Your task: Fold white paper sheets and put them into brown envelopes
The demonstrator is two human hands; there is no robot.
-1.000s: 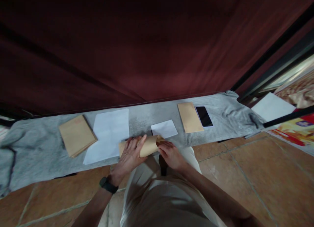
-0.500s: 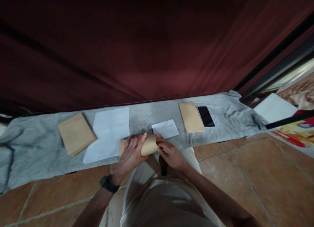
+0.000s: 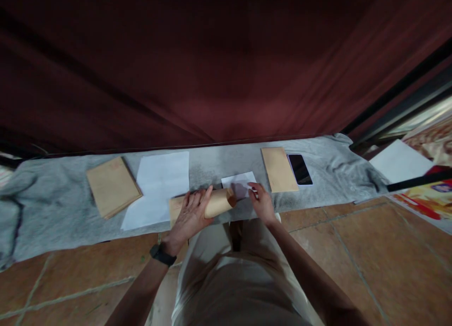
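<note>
My left hand (image 3: 193, 210) lies across a brown paper envelope (image 3: 219, 203), its fingers on the far side and its thumb on the near side. Squeezed this way, the envelope bulges into a curve, and its mouth gapes to the right. Just beyond that mouth lies a small white folded paper (image 3: 237, 182). At the paper's right edge my right hand (image 3: 262, 202) has thumb and forefinger closed in a pinch; the exact contact is small and partly hidden by the fingers.
A grey cloth (image 3: 63, 227) covers the long narrow surface. On it lie a stack of brown envelopes (image 3: 113, 187), a large white sheet (image 3: 160, 180), another brown envelope (image 3: 279, 170) and a phone (image 3: 300, 170). Behind hangs a dark red curtain (image 3: 212, 81).
My right hand has left the envelope's mouth and moved right to the edge of the small white folded paper. My left hand stays on the envelope. The view has shifted slightly.
</note>
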